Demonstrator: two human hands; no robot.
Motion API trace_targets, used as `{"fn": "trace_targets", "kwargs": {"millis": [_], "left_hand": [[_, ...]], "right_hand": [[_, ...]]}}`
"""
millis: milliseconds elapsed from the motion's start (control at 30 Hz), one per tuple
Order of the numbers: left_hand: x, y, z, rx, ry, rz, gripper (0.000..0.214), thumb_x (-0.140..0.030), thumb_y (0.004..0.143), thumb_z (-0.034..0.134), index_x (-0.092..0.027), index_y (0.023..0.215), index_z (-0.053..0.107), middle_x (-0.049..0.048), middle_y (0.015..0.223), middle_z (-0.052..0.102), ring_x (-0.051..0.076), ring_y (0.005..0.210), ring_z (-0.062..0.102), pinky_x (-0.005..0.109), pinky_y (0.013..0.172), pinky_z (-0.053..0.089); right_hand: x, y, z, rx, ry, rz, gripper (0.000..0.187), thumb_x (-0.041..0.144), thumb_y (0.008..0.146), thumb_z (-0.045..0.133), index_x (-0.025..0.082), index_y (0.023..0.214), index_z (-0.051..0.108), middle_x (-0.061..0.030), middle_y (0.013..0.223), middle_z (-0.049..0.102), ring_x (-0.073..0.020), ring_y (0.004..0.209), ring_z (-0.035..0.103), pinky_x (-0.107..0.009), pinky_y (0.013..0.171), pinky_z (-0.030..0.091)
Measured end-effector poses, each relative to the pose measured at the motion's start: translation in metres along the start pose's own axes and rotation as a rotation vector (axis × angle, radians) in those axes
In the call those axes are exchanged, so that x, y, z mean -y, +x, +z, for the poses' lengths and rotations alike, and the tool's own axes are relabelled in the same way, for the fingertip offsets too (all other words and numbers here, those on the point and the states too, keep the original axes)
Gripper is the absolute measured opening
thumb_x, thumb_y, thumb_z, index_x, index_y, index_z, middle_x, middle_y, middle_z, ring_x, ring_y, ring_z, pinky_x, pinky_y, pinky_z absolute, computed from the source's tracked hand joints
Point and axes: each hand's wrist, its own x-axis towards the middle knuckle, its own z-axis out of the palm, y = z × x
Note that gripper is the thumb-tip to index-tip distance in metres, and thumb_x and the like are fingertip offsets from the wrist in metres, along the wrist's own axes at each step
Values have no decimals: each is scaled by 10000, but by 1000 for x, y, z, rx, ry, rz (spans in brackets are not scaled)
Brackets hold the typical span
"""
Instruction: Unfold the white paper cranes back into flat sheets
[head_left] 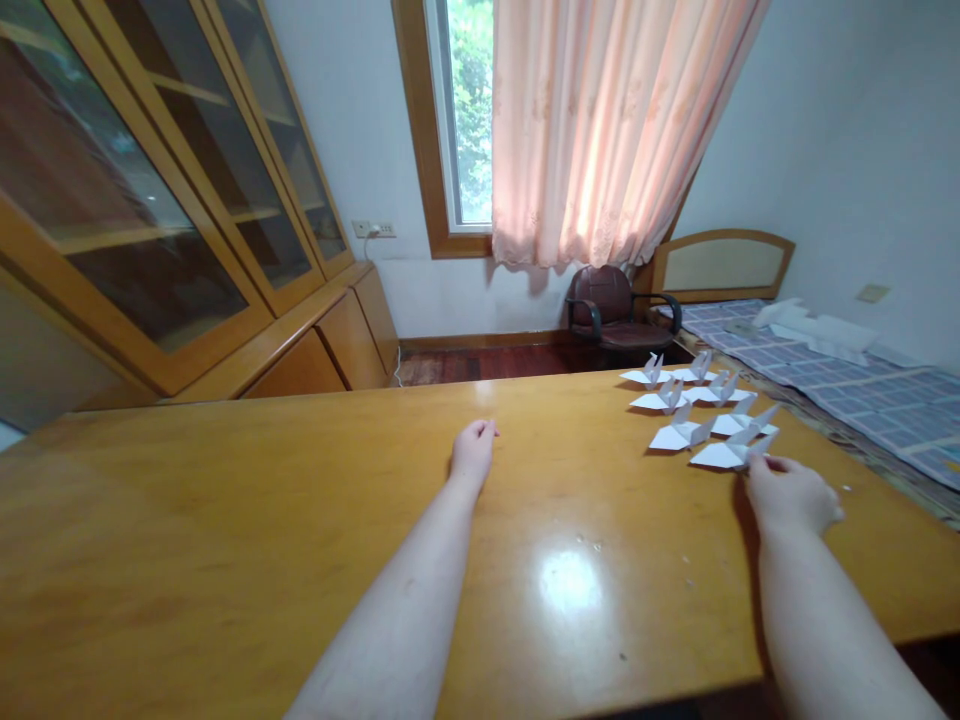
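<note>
Several white folded paper cranes stand in two rows at the right far part of the wooden table (300,520). My right hand (795,492) is at the nearest paper crane (724,455), thumb and finger pinched at its right side. That crane rests on the tabletop, wings spread. Just behind it are another paper crane (679,434) on the left and one more crane (739,420) on the right. My left hand (472,450) lies on the middle of the table, fingers curled closed, apart from the cranes; nothing shows in it.
Beyond the table's far edge stands a dark red armchair (606,305) under a pink curtain (600,130). A bed with a checked cover (825,370) adjoins the right side. Glass-door cabinets (202,200) line the left. Tiny bits lie on the tabletop.
</note>
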Motion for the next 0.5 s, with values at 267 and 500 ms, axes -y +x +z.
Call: {"fn": "trace_targets", "kwargs": {"millis": [267,500], "left_hand": [[1,1,1,8,-9,-3,319,-442,797,431,-192,668,583,-51,503,364,121,526,396,232,540,298],[6,2,3,15,-30,-10,328,-458,801,431,-193,682,580,-52,514,372,118,523,393,232,534,294]], "right_hand": [[8,-9,-5,-154,104,-40,470,526,708,525,181,995,664,-241,975,618,-407,963,541,-502,735,369],[13,-6,3,-136,265,-145,422,341,798,373,130,1057,629,-199,1019,647,-325,956,588,-414,788,403]]}}
